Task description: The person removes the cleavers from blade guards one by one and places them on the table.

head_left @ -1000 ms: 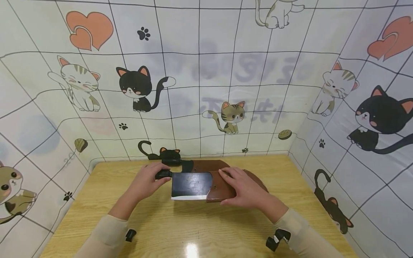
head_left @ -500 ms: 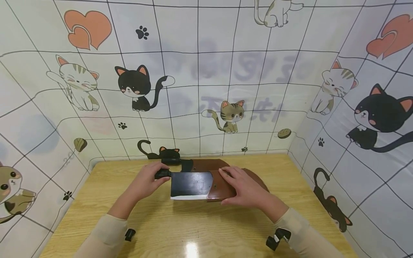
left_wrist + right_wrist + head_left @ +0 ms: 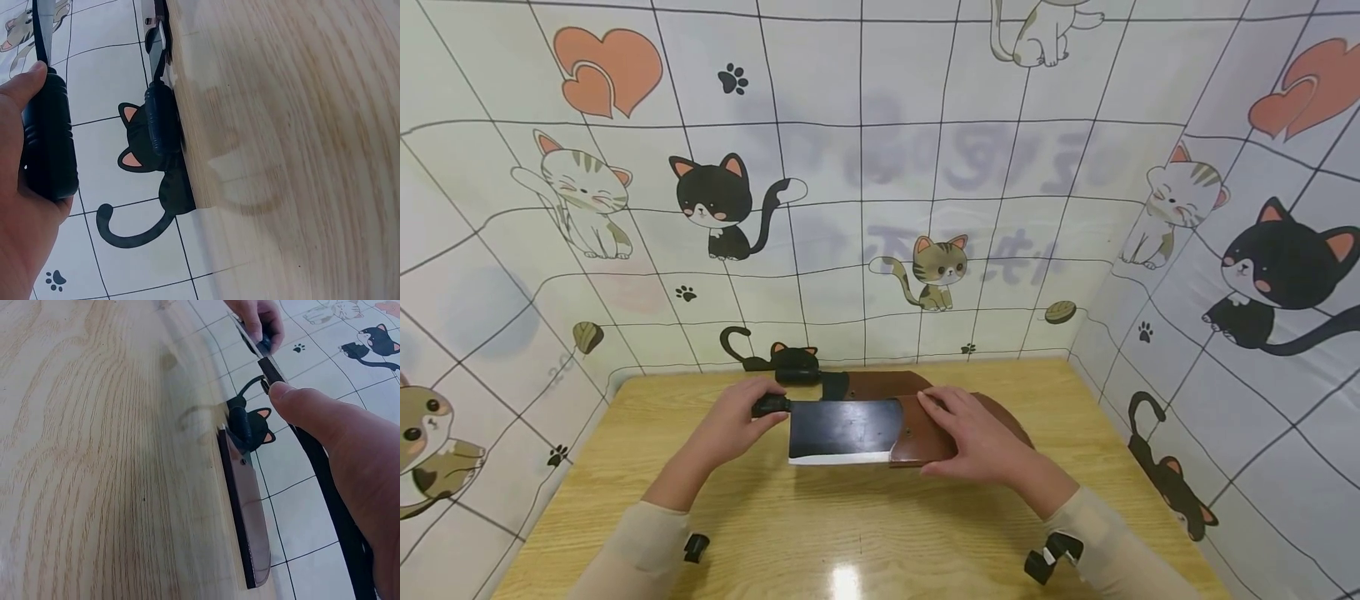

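Note:
A cleaver with a dark, bright-edged blade (image 3: 842,429) is held above the table, partly inside a brown sheath (image 3: 917,433). My left hand (image 3: 735,422) grips its black handle (image 3: 51,140) at the left. On the right, the thumb and fingers of my right hand (image 3: 976,440) hold the sheath, whose rounded far end shows beyond the hand. Behind it lies a second knife, its black handle (image 3: 797,377) to the left and its brown sheath (image 3: 886,384) over most of the blade. In the right wrist view that sheath (image 3: 249,512) rests near the table's back edge.
The light wooden table (image 3: 790,529) meets a white gridded cloth (image 3: 865,167) printed with cats, which rises at the back and both sides. Black wrist mounts (image 3: 1051,557) stick out from the sleeves.
My left hand has shifted slightly left with the handle, my right hand slightly right with the sheath. More of the blade is bare now. The second knife has stayed put.

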`<state>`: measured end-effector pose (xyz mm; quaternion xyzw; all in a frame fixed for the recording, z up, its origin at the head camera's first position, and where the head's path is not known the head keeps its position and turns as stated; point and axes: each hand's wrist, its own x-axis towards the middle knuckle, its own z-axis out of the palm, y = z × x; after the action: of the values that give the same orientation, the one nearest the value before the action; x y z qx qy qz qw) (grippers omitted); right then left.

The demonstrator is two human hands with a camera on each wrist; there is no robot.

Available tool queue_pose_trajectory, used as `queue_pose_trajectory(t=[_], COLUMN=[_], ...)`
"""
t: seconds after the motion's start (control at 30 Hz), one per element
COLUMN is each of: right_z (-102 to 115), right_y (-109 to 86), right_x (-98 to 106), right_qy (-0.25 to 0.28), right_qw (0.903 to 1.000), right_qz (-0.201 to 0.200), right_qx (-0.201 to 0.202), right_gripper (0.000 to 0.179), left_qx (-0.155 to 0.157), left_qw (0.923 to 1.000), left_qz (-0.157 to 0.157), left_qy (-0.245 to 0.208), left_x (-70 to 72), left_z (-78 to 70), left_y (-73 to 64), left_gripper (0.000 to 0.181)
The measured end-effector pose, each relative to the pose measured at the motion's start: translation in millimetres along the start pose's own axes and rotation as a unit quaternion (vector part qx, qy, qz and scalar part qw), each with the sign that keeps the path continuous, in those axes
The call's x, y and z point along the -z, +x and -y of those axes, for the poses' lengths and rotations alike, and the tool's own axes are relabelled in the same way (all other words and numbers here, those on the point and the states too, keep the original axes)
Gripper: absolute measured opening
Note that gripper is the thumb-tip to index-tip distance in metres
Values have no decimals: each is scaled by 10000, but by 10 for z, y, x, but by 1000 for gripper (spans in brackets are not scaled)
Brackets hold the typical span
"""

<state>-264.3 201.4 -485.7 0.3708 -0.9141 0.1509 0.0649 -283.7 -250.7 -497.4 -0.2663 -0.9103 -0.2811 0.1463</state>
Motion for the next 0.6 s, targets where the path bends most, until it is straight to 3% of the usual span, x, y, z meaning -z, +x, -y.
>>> queue_pose_trajectory(t=[0.6], right_z=[-62], right_y=[-65], right_x=[18], right_qy=[47], right_qw=[9999], right_qz=[-84], right_qx=[-79], right_gripper=[115], left_qx=[264], left_qw=[9996], left_qz=[69], left_qy=[-27], left_x=[59], left_z=[22], left_y=[-80], left_gripper=[33])
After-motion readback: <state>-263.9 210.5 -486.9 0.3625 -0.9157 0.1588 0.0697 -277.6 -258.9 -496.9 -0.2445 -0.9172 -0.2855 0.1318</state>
